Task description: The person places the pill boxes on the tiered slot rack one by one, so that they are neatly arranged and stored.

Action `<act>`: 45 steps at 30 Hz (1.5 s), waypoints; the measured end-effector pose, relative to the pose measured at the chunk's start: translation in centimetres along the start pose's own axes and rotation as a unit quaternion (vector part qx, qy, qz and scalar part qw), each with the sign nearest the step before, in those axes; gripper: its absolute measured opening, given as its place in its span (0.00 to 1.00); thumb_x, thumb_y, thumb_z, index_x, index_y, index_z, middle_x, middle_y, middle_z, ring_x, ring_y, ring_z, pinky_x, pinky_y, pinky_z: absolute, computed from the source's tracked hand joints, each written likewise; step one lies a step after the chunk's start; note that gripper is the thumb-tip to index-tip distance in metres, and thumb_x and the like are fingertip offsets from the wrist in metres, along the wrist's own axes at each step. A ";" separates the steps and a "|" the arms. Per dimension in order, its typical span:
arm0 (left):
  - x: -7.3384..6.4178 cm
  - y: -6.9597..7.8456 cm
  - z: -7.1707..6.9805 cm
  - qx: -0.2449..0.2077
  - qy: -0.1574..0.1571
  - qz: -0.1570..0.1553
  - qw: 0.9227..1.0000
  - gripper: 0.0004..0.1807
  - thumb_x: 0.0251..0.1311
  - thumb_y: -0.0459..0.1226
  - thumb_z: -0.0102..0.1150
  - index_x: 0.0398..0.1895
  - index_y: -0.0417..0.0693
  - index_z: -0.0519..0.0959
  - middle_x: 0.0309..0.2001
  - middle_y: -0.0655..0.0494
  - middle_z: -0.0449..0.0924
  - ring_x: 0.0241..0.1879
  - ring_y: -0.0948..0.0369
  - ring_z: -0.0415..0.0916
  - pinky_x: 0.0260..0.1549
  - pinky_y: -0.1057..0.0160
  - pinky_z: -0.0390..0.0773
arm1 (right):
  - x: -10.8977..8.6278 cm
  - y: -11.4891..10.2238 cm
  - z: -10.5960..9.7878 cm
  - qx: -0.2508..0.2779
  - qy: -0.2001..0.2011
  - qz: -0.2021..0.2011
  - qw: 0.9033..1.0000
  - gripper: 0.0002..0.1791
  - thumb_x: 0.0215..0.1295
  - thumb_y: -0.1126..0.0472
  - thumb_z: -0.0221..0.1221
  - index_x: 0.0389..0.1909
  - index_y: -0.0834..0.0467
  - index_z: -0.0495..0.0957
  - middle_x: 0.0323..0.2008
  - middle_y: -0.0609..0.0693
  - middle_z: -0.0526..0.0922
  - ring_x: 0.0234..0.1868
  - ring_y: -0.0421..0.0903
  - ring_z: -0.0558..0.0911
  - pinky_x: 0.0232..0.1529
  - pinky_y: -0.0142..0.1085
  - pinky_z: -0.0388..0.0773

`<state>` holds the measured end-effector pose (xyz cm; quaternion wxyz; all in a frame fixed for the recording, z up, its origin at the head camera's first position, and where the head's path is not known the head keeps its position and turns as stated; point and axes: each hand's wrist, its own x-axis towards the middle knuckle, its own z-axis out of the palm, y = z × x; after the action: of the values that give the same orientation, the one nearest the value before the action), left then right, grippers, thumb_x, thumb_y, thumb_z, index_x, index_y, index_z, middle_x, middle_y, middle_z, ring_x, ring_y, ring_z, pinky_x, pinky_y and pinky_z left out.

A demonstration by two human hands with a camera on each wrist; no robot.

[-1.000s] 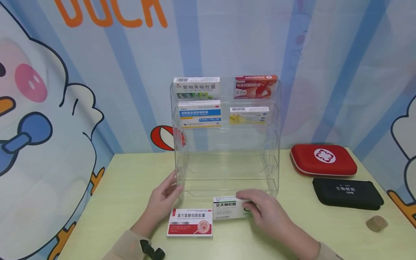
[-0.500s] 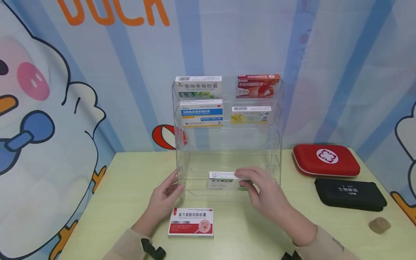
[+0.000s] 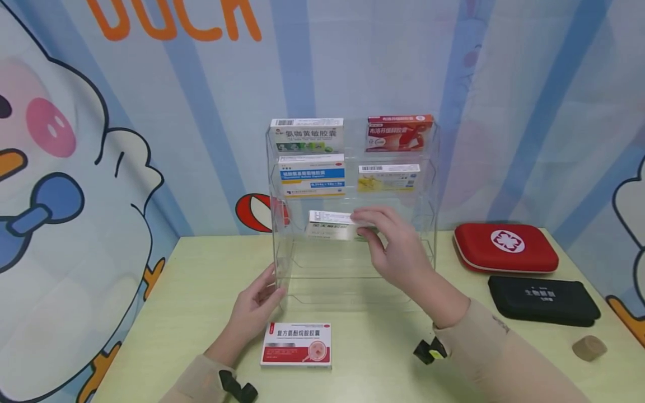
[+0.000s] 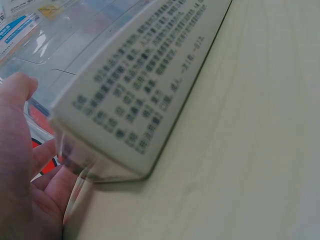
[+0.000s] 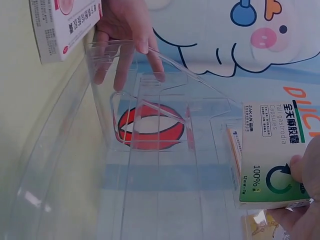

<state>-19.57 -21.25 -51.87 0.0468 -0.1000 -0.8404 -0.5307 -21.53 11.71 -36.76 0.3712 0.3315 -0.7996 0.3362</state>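
My right hand (image 3: pixel 403 252) pinches a white and green capsule box (image 3: pixel 330 226) by its right end, fingers on top and thumb on the front. It holds the box before the middle tiers of a clear stepped display rack (image 3: pixel 347 278), below the second row. Whether box and rack touch, I cannot tell. My left hand (image 3: pixel 254 305) grips the rack's lower left side, thumb at the front edge and fingers along the outside. A red and white capsule box (image 3: pixel 296 345) lies flat on the table before the rack; in the left wrist view its lettered side (image 4: pixel 140 85) looms large.
On the top tier stand a white-green box (image 3: pixel 307 137) and a red box (image 3: pixel 399 134). Below them are a blue-white box (image 3: pixel 312 176) and a yellow-white box (image 3: pixel 389 178). A red case (image 3: pixel 504 249), black pouch (image 3: pixel 544 301) and cork-like stub (image 3: pixel 588 348) lie right.
My right hand has lifted the white and green capsule box from the table, up past the rack's bottom tier and slightly left. The left hand stays at the rack's side.
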 end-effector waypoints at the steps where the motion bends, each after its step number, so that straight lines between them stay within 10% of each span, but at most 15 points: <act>1: 0.0 0.0 0.0 0.000 0.000 0.002 1.000 0.38 0.79 0.41 0.66 0.87 0.63 0.65 0.74 0.45 0.81 0.71 0.45 0.83 0.68 0.61 0.84 | 0.5 0.0 0.1 0.002 0.001 -0.001 1.000 0.15 0.71 0.73 0.69 0.56 0.62 0.87 0.55 0.57 0.90 0.59 0.54 0.90 0.58 0.47 0.92; 8: 0.0 -0.1 0.0 -0.004 -0.004 0.010 1.000 0.38 0.79 0.41 0.65 0.88 0.60 0.64 0.74 0.44 0.81 0.71 0.44 0.83 0.64 0.74 0.79 | 2.6 0.2 1.3 -0.003 0.002 0.011 1.000 0.12 0.75 0.70 0.67 0.56 0.62 0.87 0.57 0.56 0.90 0.62 0.55 0.88 0.64 0.48 0.89; 45: 0.0 -0.2 -0.1 -0.005 -0.003 0.013 1.000 0.38 0.79 0.41 0.65 0.87 0.62 0.64 0.74 0.45 0.81 0.71 0.44 0.83 0.64 0.76 0.78 | 2.9 0.4 6.2 0.011 -0.078 0.083 0.993 0.14 0.77 0.70 0.64 0.58 0.60 0.87 0.60 0.54 0.90 0.66 0.54 0.87 0.73 0.46 0.84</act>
<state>-19.62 -21.46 -51.99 0.0508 -0.1129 -0.8365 -0.5338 -25.65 6.27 -37.61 0.2748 0.2928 -0.8471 0.3481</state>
